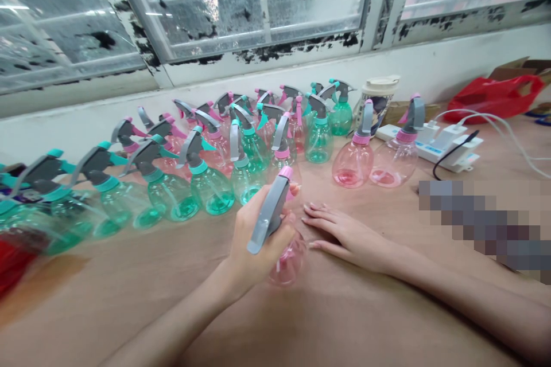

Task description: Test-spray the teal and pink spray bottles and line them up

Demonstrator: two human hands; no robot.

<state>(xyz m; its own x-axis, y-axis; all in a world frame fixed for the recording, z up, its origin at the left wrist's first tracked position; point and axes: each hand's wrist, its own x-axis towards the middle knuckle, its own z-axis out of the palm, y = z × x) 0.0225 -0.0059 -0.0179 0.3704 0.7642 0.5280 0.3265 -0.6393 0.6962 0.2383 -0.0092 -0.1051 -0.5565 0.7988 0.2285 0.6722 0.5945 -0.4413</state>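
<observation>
My left hand [253,235] is wrapped round the neck of a pink spray bottle [287,266] at the middle of the table. Its grey sprayer head with a pink nozzle rises above my fingers, and the clear pink body shows below them. To the right, my right hand [340,232] lies flat on the table with its fingers stretched toward that bottle, holding nothing. Just beyond my hands are more bottles, among them a green spray bottle [213,189] and a pink spray bottle [353,163]. My left fingers partly hide the bottle's collar.
Several green and pink spray bottles stand in rows along the wall. A lidded cup [379,94], a white power strip [447,146] with cables and a red plastic bag [491,97] are at the back right. Another red item [19,258] lies at the left edge.
</observation>
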